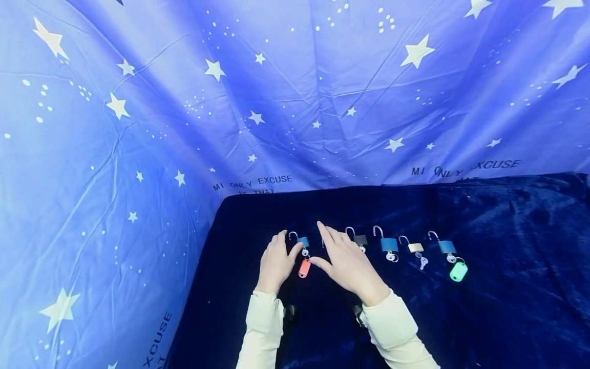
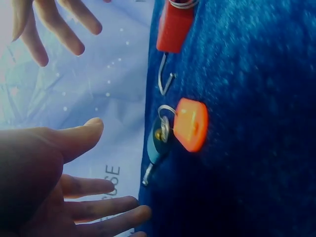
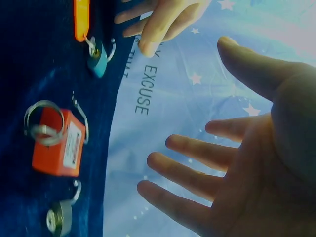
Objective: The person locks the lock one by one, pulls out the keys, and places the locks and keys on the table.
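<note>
Holding nothing, my left hand (image 1: 275, 262) and right hand (image 1: 346, 262) flank the orange-tagged padlock (image 1: 302, 242), fingers extended; one low thumb could snag its tag (image 1: 304, 268), twisting it askew.

Both arms (image 1: 261, 330) are slanting inward. The left hand (image 1: 277, 262) is holding its thumb (image 2: 79, 140) apart; the right hand (image 1: 346, 257) is showing straight fingers (image 3: 186, 176) and a spread thumb. In the dim wrist view, the left fingers may be bending slightly.
</note>
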Motion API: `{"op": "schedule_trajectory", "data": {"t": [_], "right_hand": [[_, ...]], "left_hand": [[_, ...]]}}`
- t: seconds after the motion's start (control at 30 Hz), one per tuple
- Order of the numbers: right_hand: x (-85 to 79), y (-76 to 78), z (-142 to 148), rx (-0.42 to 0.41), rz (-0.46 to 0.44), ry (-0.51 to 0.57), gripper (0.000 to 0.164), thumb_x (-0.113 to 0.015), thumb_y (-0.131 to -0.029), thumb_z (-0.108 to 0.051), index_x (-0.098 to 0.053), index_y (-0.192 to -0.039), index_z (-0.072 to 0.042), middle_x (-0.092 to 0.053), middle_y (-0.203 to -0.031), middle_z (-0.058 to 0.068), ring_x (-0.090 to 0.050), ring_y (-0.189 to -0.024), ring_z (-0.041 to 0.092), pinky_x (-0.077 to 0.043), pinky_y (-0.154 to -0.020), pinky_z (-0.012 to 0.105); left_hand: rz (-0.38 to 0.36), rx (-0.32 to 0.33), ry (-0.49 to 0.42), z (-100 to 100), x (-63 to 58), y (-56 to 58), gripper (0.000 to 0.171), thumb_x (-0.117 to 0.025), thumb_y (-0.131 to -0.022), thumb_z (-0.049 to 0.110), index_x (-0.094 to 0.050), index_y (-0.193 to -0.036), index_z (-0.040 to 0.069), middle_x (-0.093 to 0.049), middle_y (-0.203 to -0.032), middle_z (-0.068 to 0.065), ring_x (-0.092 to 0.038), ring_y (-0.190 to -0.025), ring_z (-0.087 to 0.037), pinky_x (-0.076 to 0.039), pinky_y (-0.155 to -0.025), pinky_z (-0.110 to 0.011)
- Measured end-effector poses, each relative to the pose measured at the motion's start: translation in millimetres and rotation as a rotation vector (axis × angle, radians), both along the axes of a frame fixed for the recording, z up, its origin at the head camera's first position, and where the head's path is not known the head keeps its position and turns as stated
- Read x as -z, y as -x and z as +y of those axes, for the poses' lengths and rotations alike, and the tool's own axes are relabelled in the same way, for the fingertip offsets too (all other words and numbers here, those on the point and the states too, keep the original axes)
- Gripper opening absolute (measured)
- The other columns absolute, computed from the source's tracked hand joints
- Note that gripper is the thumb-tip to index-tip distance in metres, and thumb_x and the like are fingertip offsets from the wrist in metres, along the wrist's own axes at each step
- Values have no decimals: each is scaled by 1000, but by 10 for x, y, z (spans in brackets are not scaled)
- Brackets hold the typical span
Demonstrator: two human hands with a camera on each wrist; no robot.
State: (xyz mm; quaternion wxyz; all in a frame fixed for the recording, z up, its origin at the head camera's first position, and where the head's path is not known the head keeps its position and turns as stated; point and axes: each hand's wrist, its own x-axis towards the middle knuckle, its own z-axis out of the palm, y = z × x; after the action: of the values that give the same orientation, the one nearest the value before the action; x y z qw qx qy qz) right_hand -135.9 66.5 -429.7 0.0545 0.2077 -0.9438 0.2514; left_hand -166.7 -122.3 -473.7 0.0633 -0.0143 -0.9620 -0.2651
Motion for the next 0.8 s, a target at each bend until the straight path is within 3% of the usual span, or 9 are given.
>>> {"op": "schedule_trajectory", "data": {"t": [0.2, 0.63, 0.8], "right_hand": [[76, 60, -101, -24, -42, 31, 78, -51, -88, -51, -19, -147, -12, -37, -143, 15, -36, -129, 34, -32, -104, 49], [252, 138, -152, -21, -166, 125, 76, -49, -88, -51, -19, -147, -13, -30, -147, 15, -28, -133, 38, -26, -106, 54], [371, 189, -200, -53, -156, 146, 73, -53, -88, -46, -25, -145, -9, -34, -145, 15, -31, -132, 35, -29, -105, 51]], "left_hand": [[-23, -33, -31, -61, 59, 25, 61, -52, -88, 48, -45, -132, 7, -54, -124, -13, -52, -114, -29, -44, -91, -46], [-40, -61, -129, -127, 142, 78, 57, -54, -87, 46, -47, -130, 9, -58, -116, -6, -57, -102, -20, -47, -84, -42], [-16, -78, -173, -132, 169, 75, 52, -56, -87, 43, -51, -126, 8, -58, -110, -4, -57, -95, -16, -47, -80, -38]]}}
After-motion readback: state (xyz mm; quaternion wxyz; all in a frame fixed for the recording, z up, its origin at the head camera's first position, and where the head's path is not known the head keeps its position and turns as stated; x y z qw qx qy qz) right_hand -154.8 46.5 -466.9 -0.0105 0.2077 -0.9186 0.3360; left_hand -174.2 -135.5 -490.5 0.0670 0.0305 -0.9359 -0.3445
